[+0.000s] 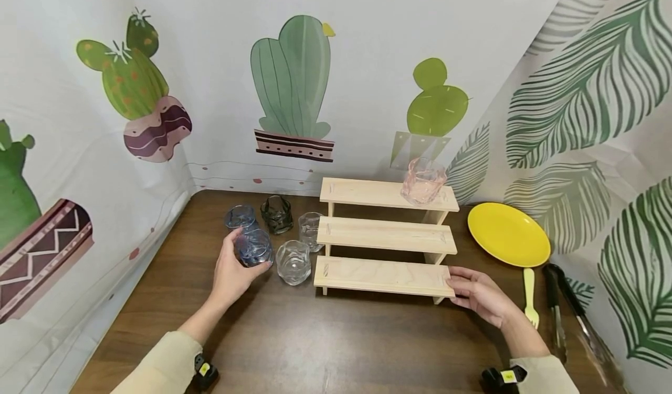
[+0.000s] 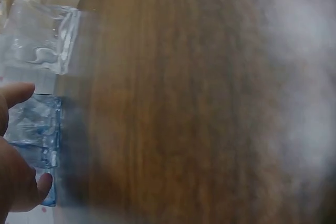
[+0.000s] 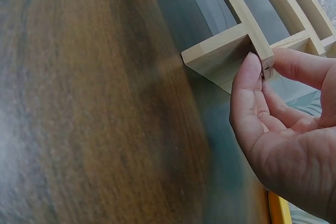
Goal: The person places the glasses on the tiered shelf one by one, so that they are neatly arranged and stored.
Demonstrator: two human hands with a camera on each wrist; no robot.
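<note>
My left hand (image 1: 233, 271) holds a blue faceted glass (image 1: 254, 248) between thumb and fingers. Close behind that glass stands a second blue glass (image 1: 240, 218). In the left wrist view the fingers straddle the blue glass (image 2: 34, 121), beside a clear glass (image 2: 39, 38). My right hand (image 1: 480, 295) pinches the right end of the lowest step of a three-tier wooden stand (image 1: 385, 274). The right wrist view has its thumb and fingers on either side of the board's end (image 3: 266, 59). A pink glass (image 1: 424, 182) sits on the top step, toward the right.
A dark grey glass (image 1: 276, 214) and two clear glasses (image 1: 294, 262) stand between the left hand and the stand. At right lie a yellow plate (image 1: 509, 234), a pale yellow fork (image 1: 529, 295) and black-handled tongs (image 1: 569, 295). Printed cloth (image 1: 220, 90) hangs behind the table.
</note>
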